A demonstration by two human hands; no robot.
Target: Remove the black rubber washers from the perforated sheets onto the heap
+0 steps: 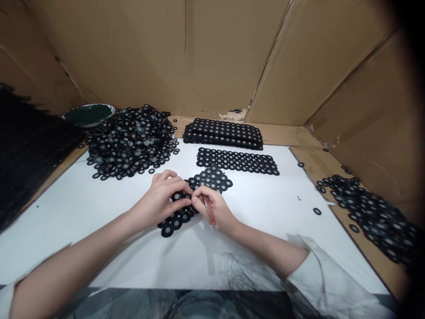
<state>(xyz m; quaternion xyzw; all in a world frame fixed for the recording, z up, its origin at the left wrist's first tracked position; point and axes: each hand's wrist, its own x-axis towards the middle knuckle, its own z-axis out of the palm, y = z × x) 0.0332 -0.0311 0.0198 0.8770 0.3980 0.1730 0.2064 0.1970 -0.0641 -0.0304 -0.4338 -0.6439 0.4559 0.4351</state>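
Observation:
A panel of joined black rings with pale centres (212, 176) lies on the white board, part of it raised and bent under my hands. My left hand (165, 195) pinches this panel between thumb and fingertips. In my right hand (217, 208) is a slim tool with a reddish-brown handle (210, 212); clear wrap shows at its lower end. The tool's tip is hidden among the fingers, so its kind cannot be told. Both hands' fingertips meet at the panel. Just beyond lies a flat rectangular panel of the same rings (237, 161).
Stacked ring panels (223, 133) sit at the back. Loose rings form a big heap (133, 141) at back left and another pile (378, 217) on cardboard at right. Behind the left heap is a bowl (89, 116) of dark green material. Cardboard walls (219, 57) surround the white board (265, 208).

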